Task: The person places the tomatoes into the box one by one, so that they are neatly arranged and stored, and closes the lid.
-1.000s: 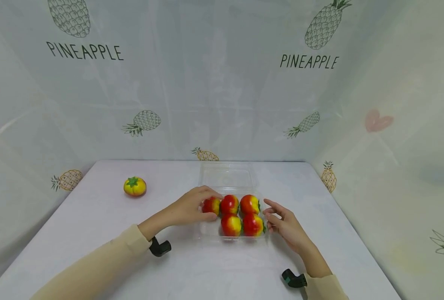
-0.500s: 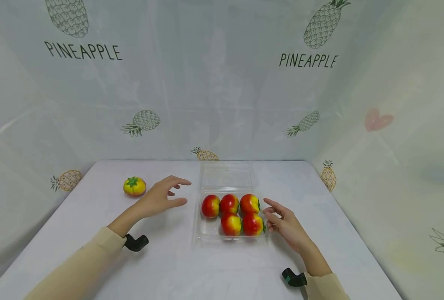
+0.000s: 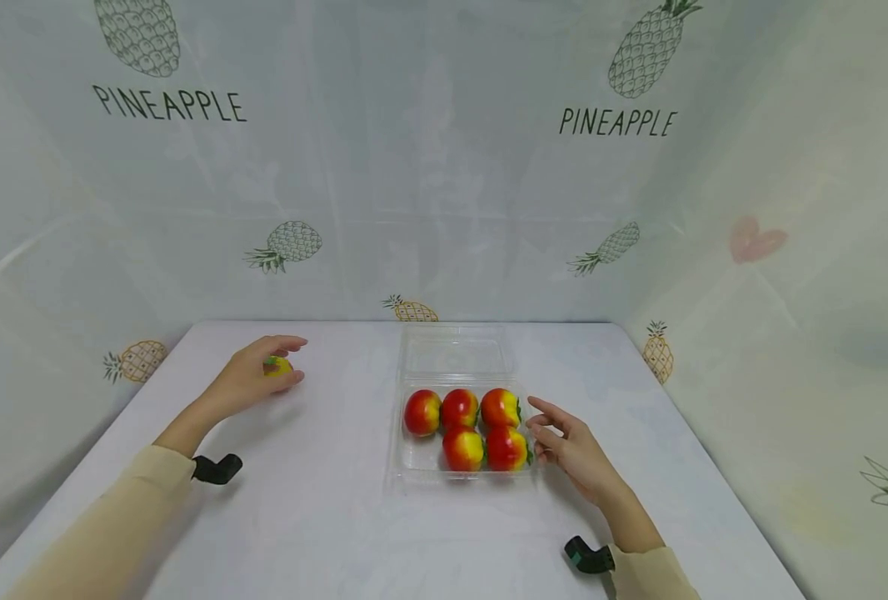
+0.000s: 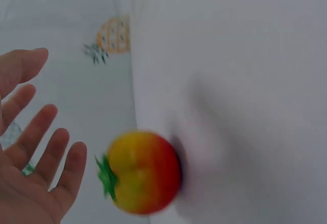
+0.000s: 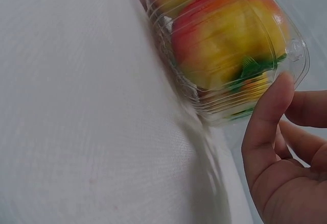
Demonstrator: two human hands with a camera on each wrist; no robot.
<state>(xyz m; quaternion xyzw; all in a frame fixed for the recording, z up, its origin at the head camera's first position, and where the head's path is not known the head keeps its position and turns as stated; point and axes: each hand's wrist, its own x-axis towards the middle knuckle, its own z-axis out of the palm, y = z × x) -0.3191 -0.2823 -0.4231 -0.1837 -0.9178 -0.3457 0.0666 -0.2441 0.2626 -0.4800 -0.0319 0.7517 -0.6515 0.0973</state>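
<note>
A yellow-and-red persimmon [image 4: 143, 173] with a green leafy cap lies on the table at the far left. My left hand [image 3: 246, 375] is over it in the head view, hiding much of it; in the left wrist view the hand's spread fingers [image 4: 56, 157] are apart from the fruit. A clear plastic clamshell box [image 3: 421, 458], lid folded back, holds several red-and-yellow persimmons [image 3: 461, 448]. My right hand [image 3: 573, 457] is at the box's right side, thumb tip right at the rim in the right wrist view, other fingers loosely bent.
The box's transparent lid [image 3: 455, 352] lies flat toward the back edge of the white table [image 3: 339, 517]. Fruit fills the box's back row; the front row has a gap at left. A pineapple-print curtain [image 3: 444, 167] surrounds the table.
My left hand has let go of the persimmon at the box's back left and moved left to the lone one. The right hand has stayed in place.
</note>
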